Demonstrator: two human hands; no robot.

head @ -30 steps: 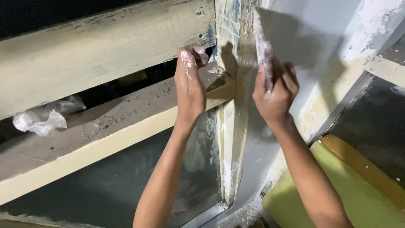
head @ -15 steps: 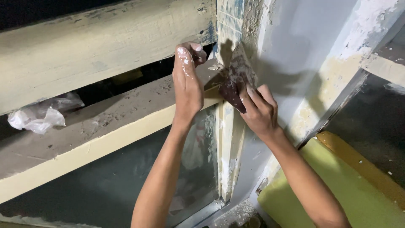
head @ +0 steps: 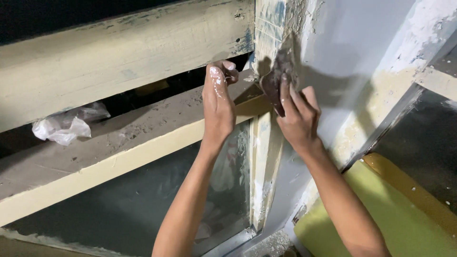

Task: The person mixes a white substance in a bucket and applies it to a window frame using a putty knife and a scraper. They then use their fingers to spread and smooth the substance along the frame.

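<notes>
The right hand (head: pixel 297 121) presses a dark, worn scrap of sandpaper (head: pixel 277 78) flat against the edge of the upright post (head: pixel 269 33), fingers spread along its back so the sheet bears evenly on the chipped paint. The left hand (head: pixel 218 102), smeared with white, curls loosely closed around the corner where the post meets the ledge (head: pixel 119 138), holding nothing and apparently bracing the body. A crumpled plastic bag (head: pixel 66 127) lies well apart on the ledge. Half a second ago the sandpaper sat lower, near the ledge joint; it is now higher on the post (a second ago, higher yet).
</notes>
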